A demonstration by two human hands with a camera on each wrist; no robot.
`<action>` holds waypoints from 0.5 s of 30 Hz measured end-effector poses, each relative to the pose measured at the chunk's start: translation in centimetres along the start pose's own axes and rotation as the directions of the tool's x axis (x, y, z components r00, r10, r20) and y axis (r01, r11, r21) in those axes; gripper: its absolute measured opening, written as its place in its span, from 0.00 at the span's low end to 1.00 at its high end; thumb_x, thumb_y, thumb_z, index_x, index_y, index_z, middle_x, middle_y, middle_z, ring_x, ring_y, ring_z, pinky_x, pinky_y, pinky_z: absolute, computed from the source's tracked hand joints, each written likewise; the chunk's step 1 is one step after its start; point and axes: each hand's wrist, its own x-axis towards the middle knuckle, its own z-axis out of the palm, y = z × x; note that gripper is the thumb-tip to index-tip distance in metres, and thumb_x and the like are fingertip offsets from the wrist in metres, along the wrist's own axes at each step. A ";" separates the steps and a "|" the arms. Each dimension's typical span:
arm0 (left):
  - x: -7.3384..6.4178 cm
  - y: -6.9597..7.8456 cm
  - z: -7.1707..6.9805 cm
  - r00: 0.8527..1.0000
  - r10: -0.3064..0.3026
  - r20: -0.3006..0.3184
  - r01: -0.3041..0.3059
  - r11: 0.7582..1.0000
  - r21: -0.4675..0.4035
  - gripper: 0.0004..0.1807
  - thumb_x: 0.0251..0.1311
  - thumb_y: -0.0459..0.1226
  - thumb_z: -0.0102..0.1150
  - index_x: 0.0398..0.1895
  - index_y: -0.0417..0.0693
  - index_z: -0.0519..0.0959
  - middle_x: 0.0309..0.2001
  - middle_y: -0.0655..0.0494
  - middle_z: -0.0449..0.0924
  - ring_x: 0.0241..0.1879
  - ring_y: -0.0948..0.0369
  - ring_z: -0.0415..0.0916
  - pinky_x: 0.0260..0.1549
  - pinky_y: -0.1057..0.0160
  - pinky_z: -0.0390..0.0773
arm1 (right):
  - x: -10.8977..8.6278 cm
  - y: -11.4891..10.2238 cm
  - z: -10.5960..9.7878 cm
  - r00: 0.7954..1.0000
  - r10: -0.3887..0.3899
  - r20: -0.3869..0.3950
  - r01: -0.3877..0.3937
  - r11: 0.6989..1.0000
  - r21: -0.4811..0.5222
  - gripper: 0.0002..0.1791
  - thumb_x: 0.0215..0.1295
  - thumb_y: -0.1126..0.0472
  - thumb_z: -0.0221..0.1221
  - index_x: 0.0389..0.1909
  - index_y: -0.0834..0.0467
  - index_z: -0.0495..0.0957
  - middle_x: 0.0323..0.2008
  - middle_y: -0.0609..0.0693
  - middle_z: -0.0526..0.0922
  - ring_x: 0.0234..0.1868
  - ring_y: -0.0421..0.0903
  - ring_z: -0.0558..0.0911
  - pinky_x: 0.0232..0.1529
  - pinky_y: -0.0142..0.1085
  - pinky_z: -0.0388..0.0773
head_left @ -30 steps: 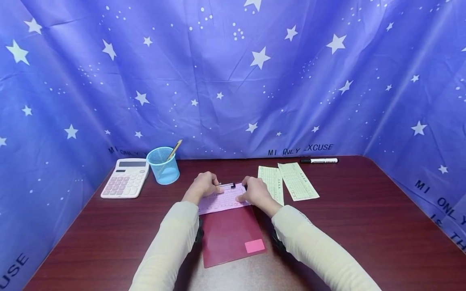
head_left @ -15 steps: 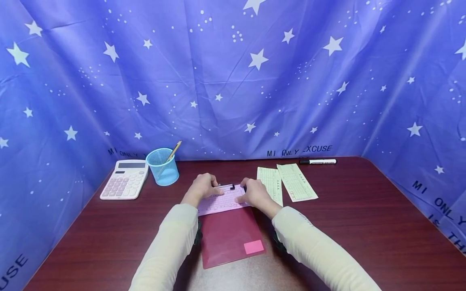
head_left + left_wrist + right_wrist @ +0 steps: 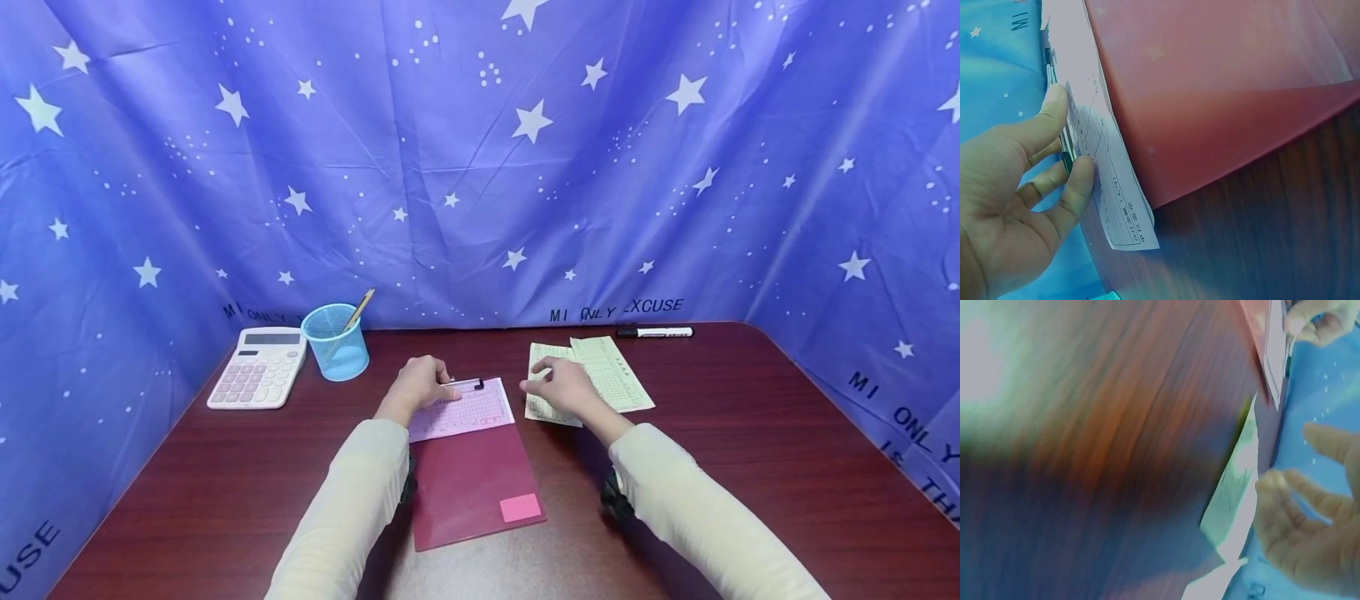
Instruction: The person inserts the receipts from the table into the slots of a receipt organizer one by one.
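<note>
In the head view a dark red clipboard (image 3: 468, 475) with a bright pink label lies mid-table. A pink printed slip (image 3: 472, 414) covers its upper part, lying under the metal clip (image 3: 469, 384). My left hand (image 3: 420, 387) holds the clip; the left wrist view shows thumb and fingers around the clip (image 3: 1065, 140). My right hand (image 3: 564, 387) hovers over a green printed slip (image 3: 551, 412) with its fingers loosely bent and nothing between them. In the right wrist view its fingertips overlap that green slip (image 3: 1235, 494). A second green slip (image 3: 622, 375) lies just right.
At the back left stand a white calculator (image 3: 257, 368) and a blue mesh pen cup (image 3: 341, 354) with a pencil (image 3: 361, 307) in it. A black-capped marker (image 3: 656, 332) lies at the back right. Starry blue cloth (image 3: 450, 167) hangs behind the table (image 3: 750, 433).
My right hand has let go of the pink slip's right side and moved right, over the nearer green slip. My left hand stays at the clip.
</note>
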 end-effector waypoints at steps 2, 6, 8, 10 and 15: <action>0.0 0.0 0.0 1.000 0.002 0.000 -0.002 1.000 0.001 0.14 0.52 0.41 0.79 0.23 0.46 0.81 0.28 0.55 0.78 0.36 0.55 0.72 0.42 0.55 0.74 | -0.3 0.8 -0.7 0.999 0.041 -0.034 -0.043 0.997 -0.060 0.22 0.65 0.51 0.67 0.48 0.65 0.82 0.38 0.59 0.87 0.44 0.57 0.84 0.47 0.50 0.78; 0.0 0.0 -0.1 1.000 0.005 -0.002 -0.005 1.000 0.002 0.14 0.52 0.41 0.79 0.23 0.46 0.80 0.28 0.55 0.78 0.36 0.55 0.72 0.42 0.56 0.74 | -0.9 1.9 -1.4 0.991 0.105 -0.078 -0.117 0.978 -0.171 0.22 0.62 0.46 0.68 0.27 0.63 0.79 0.24 0.51 0.80 0.33 0.53 0.80 0.36 0.46 0.76; 0.0 0.0 -0.1 1.000 0.008 -0.004 -0.008 1.000 0.002 0.14 0.51 0.40 0.79 0.23 0.46 0.80 0.28 0.55 0.78 0.36 0.55 0.72 0.42 0.56 0.75 | -1.2 2.3 -1.6 0.989 0.122 -0.083 -0.137 0.970 -0.202 0.26 0.60 0.44 0.69 0.17 0.59 0.72 0.18 0.47 0.72 0.26 0.49 0.74 0.29 0.43 0.72; -0.1 0.0 -0.1 1.000 0.013 -0.006 -0.013 1.000 0.003 0.14 0.51 0.40 0.79 0.23 0.46 0.80 0.28 0.55 0.78 0.36 0.55 0.73 0.43 0.56 0.75 | -1.4 2.4 -1.6 0.986 0.151 -0.071 -0.164 0.961 -0.224 0.30 0.59 0.41 0.70 0.13 0.55 0.67 0.15 0.46 0.66 0.23 0.47 0.70 0.25 0.42 0.69; -0.1 0.2 -0.2 1.000 0.013 -0.005 -0.013 1.000 -0.002 0.14 0.52 0.40 0.79 0.23 0.46 0.81 0.28 0.54 0.79 0.34 0.56 0.73 0.41 0.57 0.75 | -1.8 2.7 -1.4 0.981 0.180 -0.068 -0.192 0.950 -0.248 0.31 0.54 0.37 0.71 0.16 0.58 0.71 0.20 0.54 0.76 0.26 0.53 0.78 0.27 0.48 0.76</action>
